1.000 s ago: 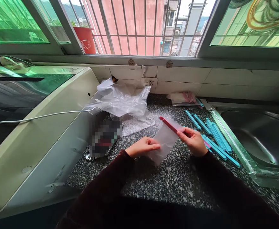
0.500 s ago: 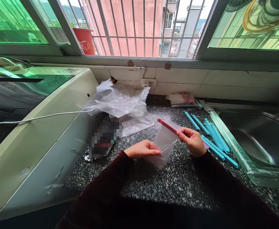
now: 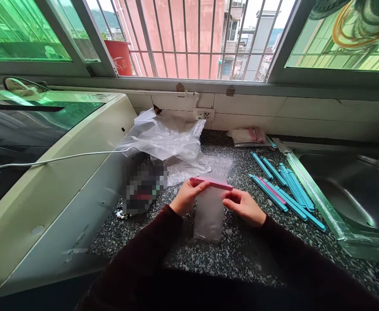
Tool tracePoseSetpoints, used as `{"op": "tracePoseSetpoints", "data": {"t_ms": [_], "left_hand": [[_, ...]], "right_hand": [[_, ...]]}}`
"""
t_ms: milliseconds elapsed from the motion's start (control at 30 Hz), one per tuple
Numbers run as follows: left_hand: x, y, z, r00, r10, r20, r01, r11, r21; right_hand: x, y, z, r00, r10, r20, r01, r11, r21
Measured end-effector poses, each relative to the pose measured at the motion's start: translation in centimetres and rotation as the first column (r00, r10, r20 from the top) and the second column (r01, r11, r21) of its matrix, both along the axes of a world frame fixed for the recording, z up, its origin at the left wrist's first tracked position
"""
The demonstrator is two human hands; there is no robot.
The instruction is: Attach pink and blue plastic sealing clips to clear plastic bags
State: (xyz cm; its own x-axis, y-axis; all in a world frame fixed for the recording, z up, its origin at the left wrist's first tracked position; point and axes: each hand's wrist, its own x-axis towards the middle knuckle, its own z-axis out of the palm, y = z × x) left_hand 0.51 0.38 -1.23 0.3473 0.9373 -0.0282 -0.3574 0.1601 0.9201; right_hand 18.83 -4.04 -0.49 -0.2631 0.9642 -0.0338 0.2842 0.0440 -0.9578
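A clear plastic bag (image 3: 209,220) hangs upright above the counter, with a pink bag clip (image 3: 221,185) lying across it near the top. My left hand (image 3: 187,198) is closed on the clip's left end, thumb along its front. At the opposite side my right hand (image 3: 246,208) pinches the bag's edge just under the clip's right end; its fingertips are partly hidden. To the right on the counter lie several blue bag clips (image 3: 295,188), and one pink clip (image 3: 273,190) rests among them.
Crumpled clear plastic (image 3: 168,138) and a blurred-out dark device (image 3: 144,188) with a white cable lie to the left, beside a cream-coloured appliance (image 3: 60,181). A pack of clips (image 3: 249,136) sits by the wall. The metal sink (image 3: 333,216) borders the right side.
The bag has turned from slanted to upright and come left. My left hand has moved up from the bag onto the clip. My right hand has shifted left and lower, to the clip's right end.
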Motion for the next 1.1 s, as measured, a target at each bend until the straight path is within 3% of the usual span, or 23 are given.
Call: {"op": "tracePoseSetpoints", "data": {"t_ms": [100,300,400,500,600,700,967,1100], "left_hand": [[0.0,0.3,0.0,0.994,0.087,0.073,-0.086,0.996,-0.014],[0.0,0.3,-0.1,0.991,0.113,0.068,-0.113,0.994,-0.005],[0.0,0.4,-0.4,0.994,0.104,0.034,-0.104,0.995,-0.009],[0.1,0.4,-0.7,0.996,0.074,-0.04,-0.075,0.997,-0.017],[0.1,0.3,-0.8,0.993,0.033,-0.112,-0.037,0.999,-0.03],[0.1,0.3,-0.7,0.99,-0.012,-0.138,0.008,1.0,-0.028],[0.4,0.0,-1.0,0.983,-0.149,-0.103,0.145,0.988,-0.049],[1.4,0.2,-0.7,0.955,-0.28,-0.098,0.265,0.953,-0.147]], "right_hand": [[-0.5,-0.2,-0.2,0.997,0.064,0.035,-0.062,0.996,-0.058],[-0.8,-0.4,-0.7,0.992,0.066,0.109,-0.069,0.997,0.027],[-0.2,-0.3,-0.8,0.974,-0.142,0.178,0.098,0.967,0.236],[0.5,-0.2,-0.6,0.88,-0.385,0.279,0.193,0.825,0.531],[0.9,-0.1,-0.4,0.799,-0.465,0.382,0.083,0.714,0.695],[1.0,-0.1,-0.4,0.759,-0.45,0.471,-0.06,0.671,0.739],[0.7,-0.2,0.1,0.588,-0.535,0.607,-0.239,0.602,0.762],[2.0,0.8,1.9,0.486,-0.578,0.655,-0.225,0.642,0.733]]}}
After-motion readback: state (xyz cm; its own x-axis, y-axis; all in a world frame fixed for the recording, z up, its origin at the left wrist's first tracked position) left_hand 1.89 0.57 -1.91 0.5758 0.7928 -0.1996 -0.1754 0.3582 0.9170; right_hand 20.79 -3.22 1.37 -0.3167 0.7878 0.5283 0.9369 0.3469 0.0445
